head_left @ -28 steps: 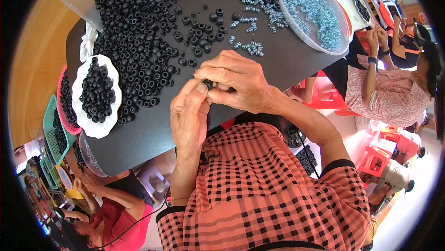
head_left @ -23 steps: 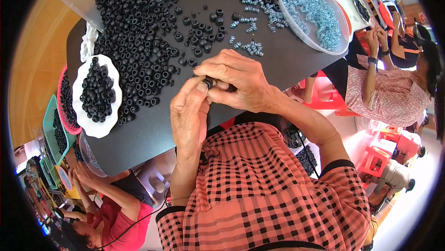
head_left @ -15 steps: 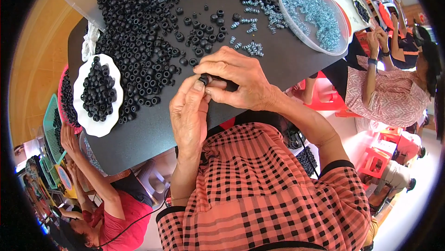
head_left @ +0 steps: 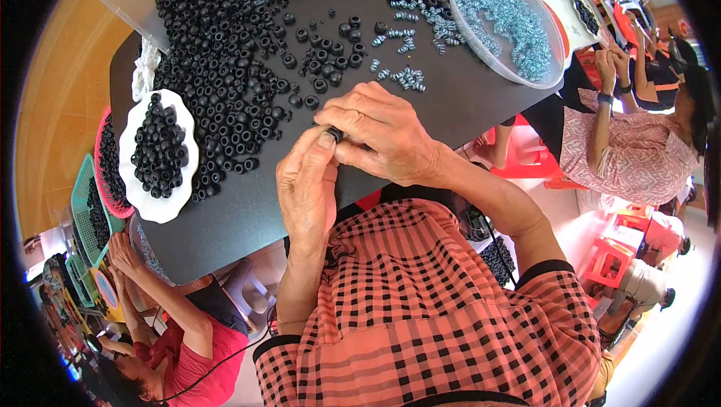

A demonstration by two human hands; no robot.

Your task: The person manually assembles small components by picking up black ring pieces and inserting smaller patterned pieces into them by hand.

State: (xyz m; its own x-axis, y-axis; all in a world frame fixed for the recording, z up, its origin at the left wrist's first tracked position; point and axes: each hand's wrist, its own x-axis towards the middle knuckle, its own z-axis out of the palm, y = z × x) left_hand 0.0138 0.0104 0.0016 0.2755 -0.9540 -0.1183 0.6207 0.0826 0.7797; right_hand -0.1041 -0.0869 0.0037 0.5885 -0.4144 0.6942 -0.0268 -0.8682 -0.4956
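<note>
My left hand [head_left: 306,189] and my right hand [head_left: 387,133] meet over the near edge of the dark table [head_left: 248,234]. Between their fingertips sits a small round black part [head_left: 335,134], like a hollow rubber bead, mostly covered by the thumbs and fingers. Both hands are closed on it. Just beyond them lie loose black hollow parts [head_left: 330,58]. Several small coil springs [head_left: 409,78] are scattered farther right, beside a clear round tub [head_left: 559,54] of bluish springs [head_left: 507,28]. Whether a spring is inside the held part is hidden.
A large pile of black parts [head_left: 218,69] covers the table's left and far side. At the left edge stands a white scalloped dish [head_left: 158,210] heaped with black parts. One co-worker [head_left: 199,354] is at lower left near a green basket [head_left: 81,197]; another [head_left: 623,144] sits at right.
My right fingers have closed in more tightly around the small black part, covering more of it. The co-worker's hand at left has moved down, away from the pink basin.
</note>
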